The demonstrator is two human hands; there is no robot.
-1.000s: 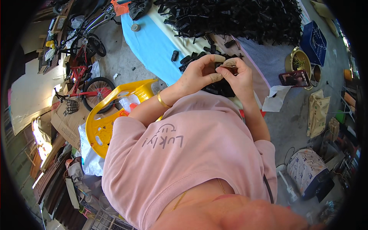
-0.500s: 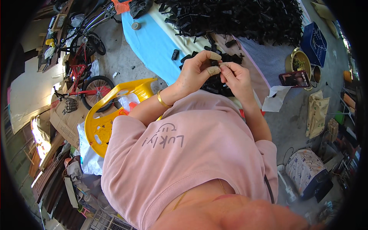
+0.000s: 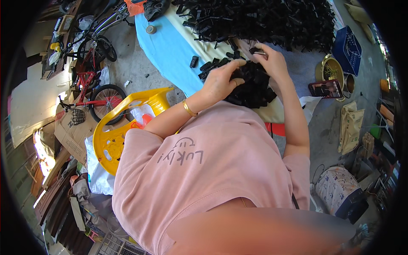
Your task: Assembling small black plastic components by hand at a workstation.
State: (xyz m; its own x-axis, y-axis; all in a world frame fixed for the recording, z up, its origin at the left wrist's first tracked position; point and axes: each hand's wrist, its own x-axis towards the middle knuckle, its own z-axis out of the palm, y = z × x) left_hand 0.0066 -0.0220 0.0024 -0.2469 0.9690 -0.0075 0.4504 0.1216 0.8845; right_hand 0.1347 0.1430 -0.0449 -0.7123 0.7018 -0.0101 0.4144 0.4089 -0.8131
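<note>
1. The broad surface [image 3: 163,53], draped with cloth in bands of light blue, cream and dull pink plus a patterned blue-grey part, carries the black pieces.
2. At its far side spreads the great heap of small black, hard-looking pieces [image 3: 259,21]. They are piled loosely at every angle; narrow bars and thin prongs stick out along its ragged edge, and some faces catch a dull shine.
3. Nearer the person lies a smaller black pile of similar pieces [image 3: 255,87], matt to faintly glossy, with blocky outlines. Single shapes within it are hard to make out.
4. The left hand [image 3: 220,80] is over the left part of this pile, thumb and forefinger parted, with black pieces visible beyond the gap.
5. The right hand [image 3: 273,63] is past the pile's far edge, thumb and forefinger curled narrowly around a small dark piece [image 3: 255,50]; whether they grip it, I cannot tell.
6. One stubby, oblong black piece [image 3: 194,62] lies alone, left of the smaller pile, where the blue and cream bands meet.
</note>
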